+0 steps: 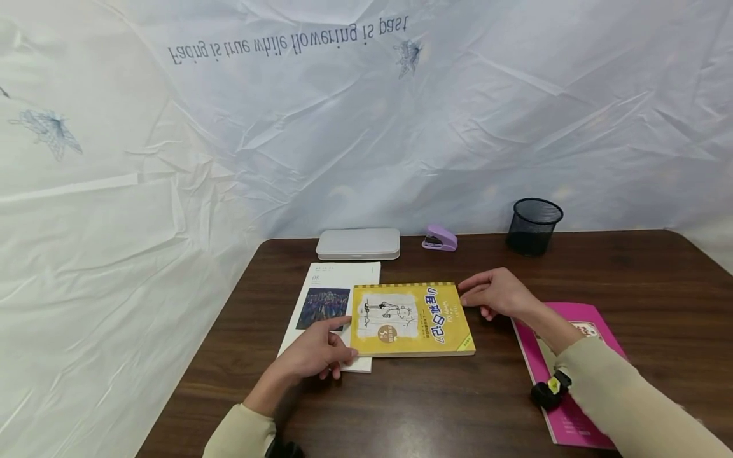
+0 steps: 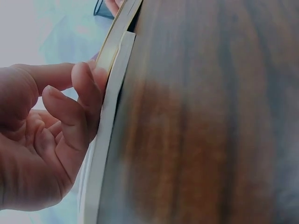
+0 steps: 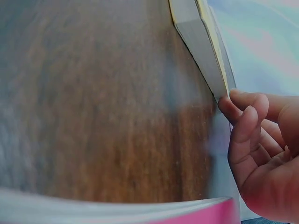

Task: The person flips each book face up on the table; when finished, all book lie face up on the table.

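Worktop (image 1: 446,407): brown wood, mesh cup (image 1: 531,234) by its back edge.
Yellow book (image 1: 395,321): our left hand (image 1: 317,350) and right hand (image 1: 499,292) pinch its ends.

This looks to me like a study or office corner, though I can't tell which: a dark wood-grain table (image 1: 446,407) with a yellow book (image 1: 409,318), a purple stapler (image 1: 439,238) and a black mesh cup (image 1: 534,227), backed by wrinkled pale sheeting (image 1: 487,133) printed with lettering.

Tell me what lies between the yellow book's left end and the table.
In the head view, the white book lies between the left end of the yellow book and the table.
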The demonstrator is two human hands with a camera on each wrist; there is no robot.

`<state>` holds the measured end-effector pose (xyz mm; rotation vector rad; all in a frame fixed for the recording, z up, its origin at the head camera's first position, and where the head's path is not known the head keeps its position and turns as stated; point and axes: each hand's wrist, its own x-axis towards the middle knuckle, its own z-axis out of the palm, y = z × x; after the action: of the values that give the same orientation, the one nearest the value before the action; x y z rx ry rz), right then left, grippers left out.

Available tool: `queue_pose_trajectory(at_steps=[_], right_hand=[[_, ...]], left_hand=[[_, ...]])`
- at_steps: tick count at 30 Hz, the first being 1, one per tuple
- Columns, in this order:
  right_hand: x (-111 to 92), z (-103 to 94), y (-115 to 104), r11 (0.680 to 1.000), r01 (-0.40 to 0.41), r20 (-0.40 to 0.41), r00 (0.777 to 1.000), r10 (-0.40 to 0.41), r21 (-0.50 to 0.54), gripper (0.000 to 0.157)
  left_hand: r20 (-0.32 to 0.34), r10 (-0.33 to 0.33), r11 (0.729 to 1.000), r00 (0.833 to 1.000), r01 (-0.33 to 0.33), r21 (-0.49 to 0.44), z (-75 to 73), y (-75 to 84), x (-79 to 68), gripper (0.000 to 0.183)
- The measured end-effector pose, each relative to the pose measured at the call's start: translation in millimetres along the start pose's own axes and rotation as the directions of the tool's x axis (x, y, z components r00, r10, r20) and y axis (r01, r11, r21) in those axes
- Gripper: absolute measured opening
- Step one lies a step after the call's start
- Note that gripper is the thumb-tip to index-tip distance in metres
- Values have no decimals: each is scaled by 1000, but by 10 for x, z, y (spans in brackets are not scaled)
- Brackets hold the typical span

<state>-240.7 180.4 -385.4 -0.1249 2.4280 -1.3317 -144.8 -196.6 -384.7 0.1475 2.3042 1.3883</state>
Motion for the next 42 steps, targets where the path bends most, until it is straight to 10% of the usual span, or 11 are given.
queue_pose_trajectory(at_steps=[10,20,42], right_hand=[[-91,-54,-86,999,17,-7,1000,-17,-38,48],[-260,-111,-122,996,60,23,998,-59,-58,45],[-462,101,-80,993,77,231,971,-55,-89,41]], left_hand=[[-83,-38,989,996,49,141,-146,185,83,72],[-220,12,958,975,52,283,-363,310,477,51],[-166,14,960,986,33,277,-399,277,805,37]])
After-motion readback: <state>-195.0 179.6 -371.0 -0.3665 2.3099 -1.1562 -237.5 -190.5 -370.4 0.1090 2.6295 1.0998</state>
